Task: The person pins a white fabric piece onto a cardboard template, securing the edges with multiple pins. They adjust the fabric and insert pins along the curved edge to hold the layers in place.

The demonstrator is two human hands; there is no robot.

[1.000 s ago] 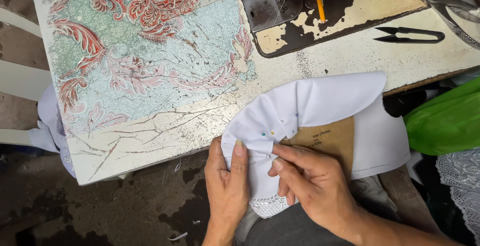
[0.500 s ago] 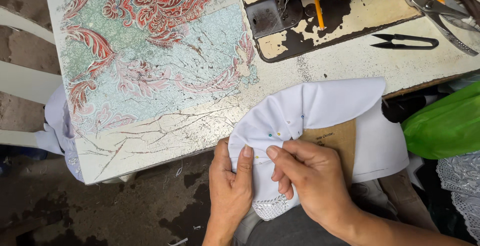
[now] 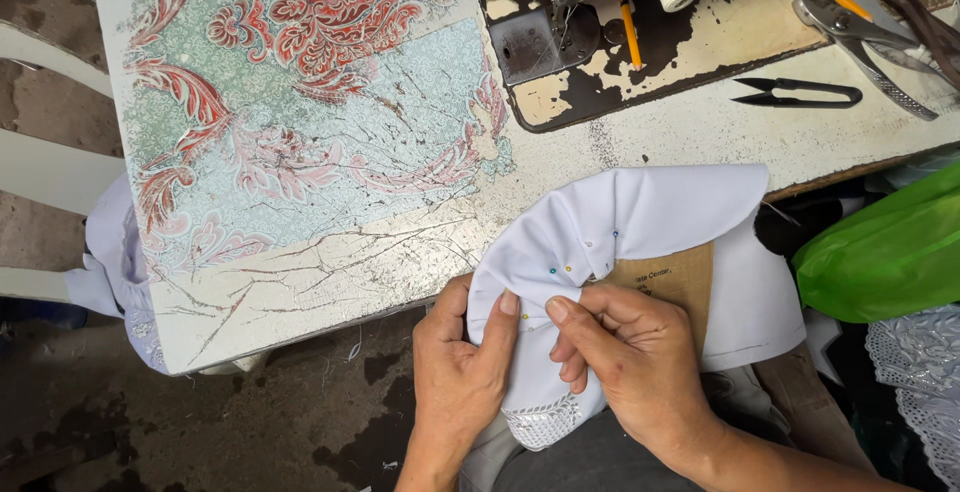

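- White fabric (image 3: 640, 222) is lying folded over the near edge of the table (image 3: 330, 282), draping down toward the person's lap, with coloured pin heads (image 3: 552, 271) showing along the fold.
- Left hand (image 3: 462, 372) is gripping the fabric's lower left edge, thumb on top.
- Right hand (image 3: 630, 362) is pinching the same fold just beside it; the 2 hands are touching.
- Brown paper piece (image 3: 680, 277) is sitting under the fabric.
- Black thread snips (image 3: 800, 92) are lying near the sewing machine base (image 3: 640, 42).
- Green bag (image 3: 885, 252) is resting to the right.
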